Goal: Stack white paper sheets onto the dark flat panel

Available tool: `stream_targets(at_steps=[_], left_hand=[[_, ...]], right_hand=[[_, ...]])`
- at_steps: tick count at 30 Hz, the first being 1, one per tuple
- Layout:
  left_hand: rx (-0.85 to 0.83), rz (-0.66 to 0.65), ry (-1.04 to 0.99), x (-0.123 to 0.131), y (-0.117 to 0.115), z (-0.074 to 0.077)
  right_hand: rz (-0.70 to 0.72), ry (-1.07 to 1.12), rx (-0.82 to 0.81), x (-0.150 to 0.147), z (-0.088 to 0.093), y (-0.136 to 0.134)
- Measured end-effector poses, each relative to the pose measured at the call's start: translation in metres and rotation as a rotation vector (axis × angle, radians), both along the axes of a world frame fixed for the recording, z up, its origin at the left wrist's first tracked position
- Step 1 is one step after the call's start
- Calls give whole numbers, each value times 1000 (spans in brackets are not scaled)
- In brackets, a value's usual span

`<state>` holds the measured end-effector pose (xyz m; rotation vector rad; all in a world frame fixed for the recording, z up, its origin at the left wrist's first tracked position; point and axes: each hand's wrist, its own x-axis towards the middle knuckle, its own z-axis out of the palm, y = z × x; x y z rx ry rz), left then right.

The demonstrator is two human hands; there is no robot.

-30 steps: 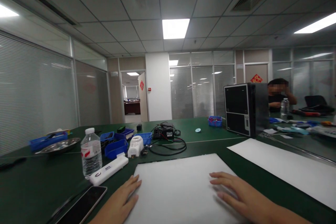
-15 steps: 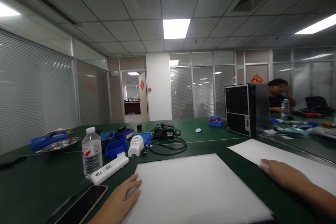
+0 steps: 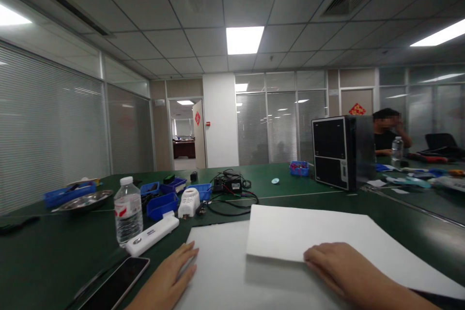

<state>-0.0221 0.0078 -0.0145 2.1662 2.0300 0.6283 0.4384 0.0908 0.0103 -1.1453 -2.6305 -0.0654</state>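
Note:
A large white sheet lies on the green table in front of me. My left hand rests at its left edge with the fingers apart. Over the right part of that sheet is another white sheet, its near left edge raised and casting a shadow below. My right hand grips the near edge of this upper sheet, fingers closed together; the thumb is hidden.
Left of the sheets are a phone, a white device and a water bottle. Beyond stand blue bins, cables and a computer case. A person sits at the far right.
My right hand has moved left with the second white sheet, which now overlaps the first one. My left hand has stayed at the left edge.

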Motion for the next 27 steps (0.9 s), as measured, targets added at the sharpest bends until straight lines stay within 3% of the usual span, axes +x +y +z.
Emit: stream_targets(at_steps=[3, 7, 13, 16, 22, 27], left_hand=[[-20, 2, 4, 2, -1, 2], [-23, -8, 1, 2, -2, 2], [-27, -14, 3, -1, -1, -1], [-1, -29, -3, -6, 4, -8], [34, -24, -61, -10, 8, -14], [40, -15, -117, -9, 7, -13]], right_hand=[[82, 70, -36, -10, 8, -14], [-107, 39, 15, -3, 4, -6], [-27, 201, -212, -7, -10, -9], [1, 223, -221, -17, 1, -23], [72, 48, -258, -34, 36, -51], [107, 21, -304, -38, 42, -58]])
